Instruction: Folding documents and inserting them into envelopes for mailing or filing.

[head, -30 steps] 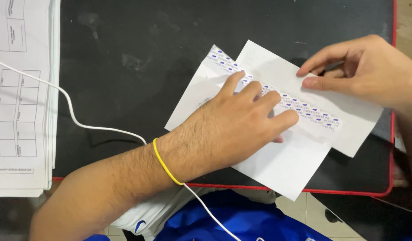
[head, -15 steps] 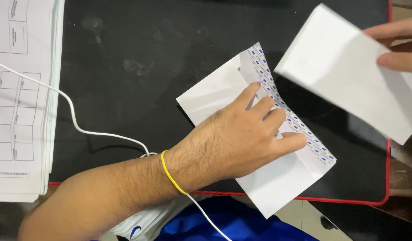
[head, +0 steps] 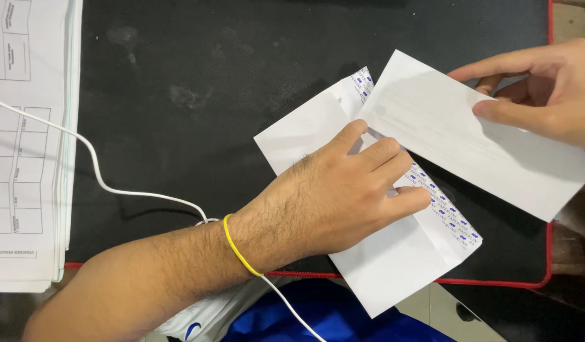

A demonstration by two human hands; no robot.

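Since half a second ago, the folded white sheet (head: 476,136) has come back down from the upper right and now lies with its lower-left corner over the envelope's opened flap, where earlier it was held clear of it. The right hand (head: 539,88) pinches the sheet near its upper right end, thumb below and forefinger above, pressed together on the paper. The sheet's long axis runs from upper left down to lower right, nearly parallel to the flap's fold, and its leading corner sits just beside the left hand's fingertips.

The left hand (head: 330,196) lies flat with fingers spread on the white envelope (head: 394,266), pressing it to the mat; it is the nearer hand to the envelope's mouth. The envelope's flap (head: 444,209) is open, showing a lining printed with small blue marks; the paper looks thin, smooth and crisp. A yellow band (head: 238,250) circles the left wrist.

Under everything lies a black mat (head: 197,114) with a red stitched edge, slightly scuffed. A white cable (head: 115,190) curves across it, and a stack of printed forms (head: 26,139) sits at the far left.
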